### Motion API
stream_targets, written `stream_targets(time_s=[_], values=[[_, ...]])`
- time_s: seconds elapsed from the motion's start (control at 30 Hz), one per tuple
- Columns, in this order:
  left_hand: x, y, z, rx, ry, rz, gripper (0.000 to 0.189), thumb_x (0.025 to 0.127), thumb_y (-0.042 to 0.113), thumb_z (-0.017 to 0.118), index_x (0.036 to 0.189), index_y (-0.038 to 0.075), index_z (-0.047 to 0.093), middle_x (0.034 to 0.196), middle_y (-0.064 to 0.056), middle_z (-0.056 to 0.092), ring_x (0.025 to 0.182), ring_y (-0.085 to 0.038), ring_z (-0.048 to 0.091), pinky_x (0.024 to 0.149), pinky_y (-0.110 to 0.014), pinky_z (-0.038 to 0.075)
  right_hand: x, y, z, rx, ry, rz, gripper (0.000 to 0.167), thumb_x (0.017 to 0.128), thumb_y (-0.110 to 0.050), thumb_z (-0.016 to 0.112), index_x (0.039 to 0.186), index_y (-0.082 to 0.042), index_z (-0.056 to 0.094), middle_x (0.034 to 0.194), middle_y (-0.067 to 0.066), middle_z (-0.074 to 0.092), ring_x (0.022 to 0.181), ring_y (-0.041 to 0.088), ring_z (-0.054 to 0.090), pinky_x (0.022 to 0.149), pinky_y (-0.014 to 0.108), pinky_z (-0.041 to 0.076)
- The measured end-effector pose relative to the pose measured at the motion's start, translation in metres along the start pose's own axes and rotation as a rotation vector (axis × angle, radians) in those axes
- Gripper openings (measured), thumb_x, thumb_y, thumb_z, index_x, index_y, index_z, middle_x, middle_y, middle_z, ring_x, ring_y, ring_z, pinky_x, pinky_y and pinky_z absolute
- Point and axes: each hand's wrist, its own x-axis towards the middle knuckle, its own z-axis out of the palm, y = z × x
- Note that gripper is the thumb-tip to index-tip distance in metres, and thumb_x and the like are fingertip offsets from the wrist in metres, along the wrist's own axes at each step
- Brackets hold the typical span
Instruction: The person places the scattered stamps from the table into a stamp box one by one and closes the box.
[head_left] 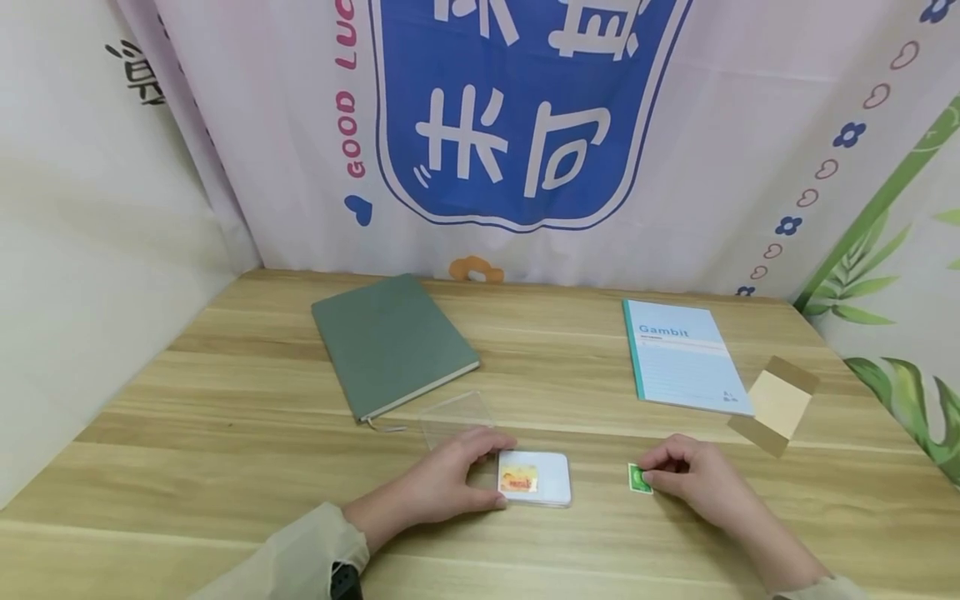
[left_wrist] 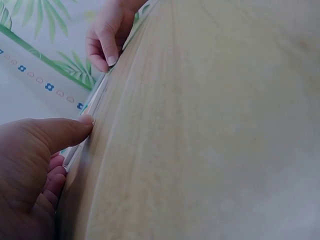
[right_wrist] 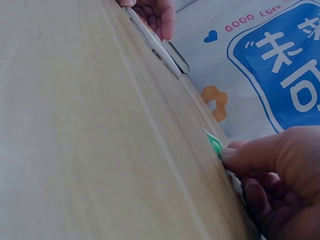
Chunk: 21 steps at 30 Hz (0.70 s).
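Green slip [head_left: 637,477]: three-o'clock edge pinched in the tight grip of the right hand [head_left: 686,475]. Counter [head_left: 600,517] between. White flat piece [head_left: 553,478], towards nine o'clock: left edge held in the left hand's [head_left: 447,479] wider grip.

Smooth wood-grain tabletop [head_left: 187,433]; creased cloth backdrop [head_left: 300,125]; matt book [head_left: 393,346]; clear plastic sheet [head_left: 457,414]; paper-like green label [head_left: 637,477].

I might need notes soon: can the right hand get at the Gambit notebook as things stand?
Probably yes: only bare table shows between the right hand and the Gambit notebook, though that hand pinches a small green piece.
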Motion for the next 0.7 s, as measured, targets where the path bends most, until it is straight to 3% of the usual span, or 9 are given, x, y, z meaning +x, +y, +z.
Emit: stream_targets(time_s=[0.4, 0.7], values=[[-0.0011, -0.0004, 0.0003, 0.004, -0.002, -0.006, 0.057, 0.079, 0.026, 0.074, 0.129, 0.013, 0.051, 0.134, -0.003, 0.047, 0.119, -0.017, 0.046, 0.1, -0.039, 0.039, -0.0003, -0.0037, 0.0023, -0.028, 0.002, 0.014, 0.01, 0.078, -0.008, 0.071, 0.085, -0.007, 0.063, 0.078, 0.001, 0.057, 0.07, 0.008, 0.048, 0.06, 0.021, 0.042], [-0.0006, -0.0013, 0.0011, 0.0, 0.0, -0.004, 0.057, 0.079, 0.026, 0.074, 0.129, 0.014, 0.051, 0.135, -0.002, 0.047, 0.118, -0.017, 0.046, 0.1, -0.038, 0.039, 0.0055, -0.0067, -0.0047, -0.05, -0.097, -0.072, 0.008, 0.079, -0.007, 0.069, 0.083, -0.007, 0.062, 0.075, 0.0, 0.057, 0.067, 0.006, 0.047, 0.058, 0.02, 0.043]])
